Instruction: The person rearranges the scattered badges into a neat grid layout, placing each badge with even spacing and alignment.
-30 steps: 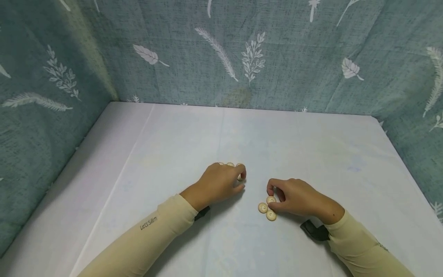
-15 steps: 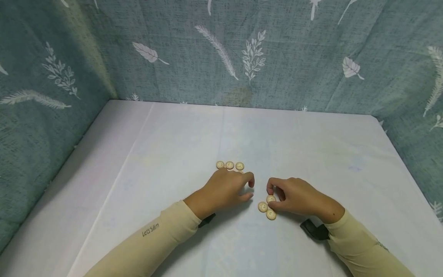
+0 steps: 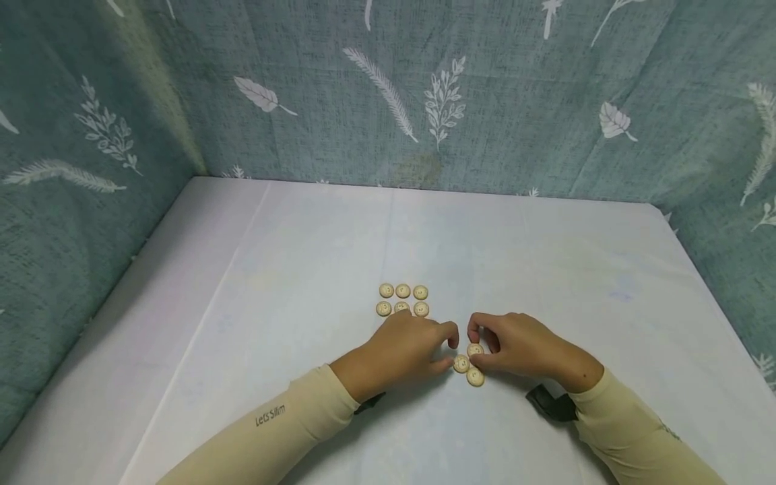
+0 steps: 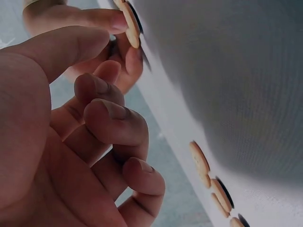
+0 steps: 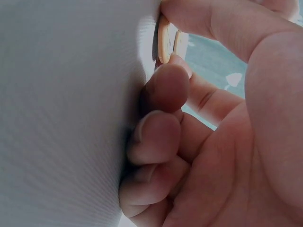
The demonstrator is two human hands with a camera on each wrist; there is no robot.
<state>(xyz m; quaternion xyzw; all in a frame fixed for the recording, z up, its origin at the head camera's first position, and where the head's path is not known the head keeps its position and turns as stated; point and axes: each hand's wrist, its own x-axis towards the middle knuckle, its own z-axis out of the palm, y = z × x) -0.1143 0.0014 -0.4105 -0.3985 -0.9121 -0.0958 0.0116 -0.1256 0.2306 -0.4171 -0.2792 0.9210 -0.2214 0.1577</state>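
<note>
Loose tan buttons lie flat on the white cloth. My right hand (image 3: pixel 524 347) pinches one button (image 3: pixel 475 349) between thumb and index finger, at the table surface; the right wrist view shows this button (image 5: pixel 164 40) between the fingertips. Two more buttons lie against it, a left one (image 3: pixel 461 364) and a near one (image 3: pixel 475 377). Just left of this cluster, my left hand (image 3: pixel 403 350) has thumb and index finger apart with nothing between them, the thumb tip right beside the left button. Its other fingers curl loosely in the left wrist view.
Beyond my left hand, buttons (image 3: pixel 403 291) stand in two rows of three, the near row partly covered by that hand. White cloth (image 3: pixel 315 236) covers the table. Green leaf-patterned fabric (image 3: pixel 333 121) rises along the back and both sides.
My left hand has drawn away from the rows, moving right and toward me to the three-button cluster, uncovering the buttons behind it. The right hand keeps its place and its pinch.
</note>
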